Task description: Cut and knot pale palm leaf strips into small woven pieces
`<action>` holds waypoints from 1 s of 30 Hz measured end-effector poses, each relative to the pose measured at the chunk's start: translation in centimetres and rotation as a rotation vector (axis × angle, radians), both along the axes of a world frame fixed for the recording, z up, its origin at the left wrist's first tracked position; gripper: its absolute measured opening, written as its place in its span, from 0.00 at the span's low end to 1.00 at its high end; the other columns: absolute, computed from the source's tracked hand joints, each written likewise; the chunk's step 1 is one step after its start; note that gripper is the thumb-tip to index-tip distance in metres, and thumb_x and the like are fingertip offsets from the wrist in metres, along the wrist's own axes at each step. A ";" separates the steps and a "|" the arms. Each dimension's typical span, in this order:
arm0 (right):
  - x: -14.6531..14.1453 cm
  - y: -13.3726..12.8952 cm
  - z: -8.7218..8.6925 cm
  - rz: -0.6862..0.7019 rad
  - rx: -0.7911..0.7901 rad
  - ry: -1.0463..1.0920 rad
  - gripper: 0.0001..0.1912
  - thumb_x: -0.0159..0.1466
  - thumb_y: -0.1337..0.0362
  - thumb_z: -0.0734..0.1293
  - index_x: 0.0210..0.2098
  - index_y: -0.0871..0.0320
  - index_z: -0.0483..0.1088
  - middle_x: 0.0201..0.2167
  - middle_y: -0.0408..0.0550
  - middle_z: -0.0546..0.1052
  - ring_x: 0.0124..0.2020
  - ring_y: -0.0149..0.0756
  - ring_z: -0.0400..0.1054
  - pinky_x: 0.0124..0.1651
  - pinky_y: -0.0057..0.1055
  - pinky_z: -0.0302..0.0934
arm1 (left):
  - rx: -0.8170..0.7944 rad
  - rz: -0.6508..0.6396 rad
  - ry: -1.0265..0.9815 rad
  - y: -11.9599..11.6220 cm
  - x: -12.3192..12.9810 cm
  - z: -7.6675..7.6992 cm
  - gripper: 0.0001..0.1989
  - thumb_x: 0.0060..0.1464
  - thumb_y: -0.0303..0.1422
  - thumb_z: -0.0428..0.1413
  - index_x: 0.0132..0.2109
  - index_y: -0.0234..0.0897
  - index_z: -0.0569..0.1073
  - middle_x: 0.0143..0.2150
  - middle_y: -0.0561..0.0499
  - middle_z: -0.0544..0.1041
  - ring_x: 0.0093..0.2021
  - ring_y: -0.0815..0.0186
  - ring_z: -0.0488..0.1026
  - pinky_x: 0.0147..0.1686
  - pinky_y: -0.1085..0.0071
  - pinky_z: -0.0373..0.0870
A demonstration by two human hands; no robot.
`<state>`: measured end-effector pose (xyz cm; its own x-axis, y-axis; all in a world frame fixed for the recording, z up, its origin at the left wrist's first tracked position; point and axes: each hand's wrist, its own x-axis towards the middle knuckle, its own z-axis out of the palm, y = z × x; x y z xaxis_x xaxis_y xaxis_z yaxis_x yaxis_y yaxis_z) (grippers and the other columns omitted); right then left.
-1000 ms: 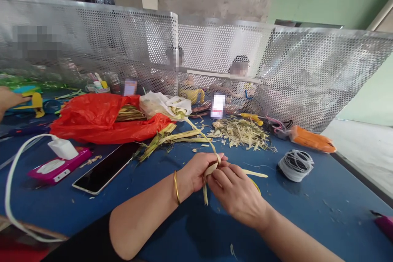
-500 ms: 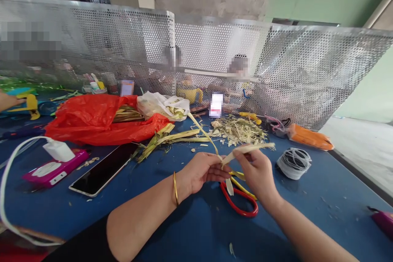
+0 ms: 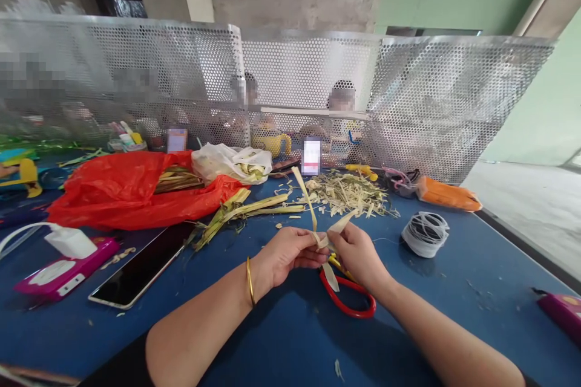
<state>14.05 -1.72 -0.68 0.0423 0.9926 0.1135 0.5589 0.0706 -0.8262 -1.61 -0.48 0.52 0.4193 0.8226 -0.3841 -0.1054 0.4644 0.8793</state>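
My left hand [image 3: 297, 249] pinches a pale dried leaf strip [image 3: 307, 193] where its pieces cross, with one end sticking up beyond the fingers and another hanging below. Opposite it, my right hand [image 3: 356, 252] is closed on a second pale end of the strip [image 3: 342, 222], close to the left fingertips. Part of the crossing is hidden by my fingers. Under the hands lie scissors with red handles [image 3: 363, 314] on the blue table [image 3: 267, 344]. A yellow-handled tool [image 3: 338, 263] lies beside them, partly covered by my right hand.
A red plastic bag [image 3: 109, 193] with dried stalks, a white bag [image 3: 218, 160], loose stalks [image 3: 240, 211] and a heap of trimmings [image 3: 349, 193] lie beyond. A phone [image 3: 136, 272] and purple power strip [image 3: 68, 272] are left; a wire coil [image 3: 425, 234] is right. A perforated metal screen [image 3: 308, 66] stands behind.
My right hand has drawn the strip's end in closer to my left fingers, and that end now points more upward. The upright end appears shorter and straighter. The view has shifted slightly.
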 end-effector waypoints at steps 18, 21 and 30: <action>0.1 0.0 0.8 0.012 -0.151 0.238 0.08 0.58 0.62 0.61 0.23 0.56 0.62 0.09 0.33 0.62 0.09 0.25 0.53 0.15 0.23 0.48 | 0.213 0.049 0.001 -0.8 1.0 -0.3 0.09 0.51 0.30 0.60 0.40 0.31 0.76 0.33 0.45 0.80 0.28 0.68 0.76 0.33 0.73 0.73; 0.3 -0.1 1.3 0.033 -0.191 0.292 0.11 0.58 0.61 0.61 0.20 0.56 0.62 0.07 0.34 0.61 0.08 0.25 0.53 0.13 0.23 0.48 | 0.217 0.102 -0.005 -0.6 0.9 -0.3 0.09 0.52 0.29 0.58 0.41 0.30 0.74 0.32 0.45 0.80 0.28 0.68 0.76 0.33 0.71 0.74; 0.2 -0.1 1.4 0.088 -0.347 0.428 0.21 0.62 0.50 0.57 0.20 0.58 0.63 0.07 0.37 0.61 0.08 0.26 0.56 0.13 0.23 0.50 | 0.240 0.184 -0.032 -0.5 0.6 0.2 0.08 0.49 0.32 0.61 0.37 0.31 0.77 0.30 0.48 0.79 0.26 0.70 0.75 0.30 0.76 0.72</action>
<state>14.26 -1.83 0.70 -0.0720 0.9707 -0.2294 0.1724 -0.2145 -0.9614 -0.98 -0.99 0.76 0.2638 0.9515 -0.1580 -0.1980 0.2138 0.9566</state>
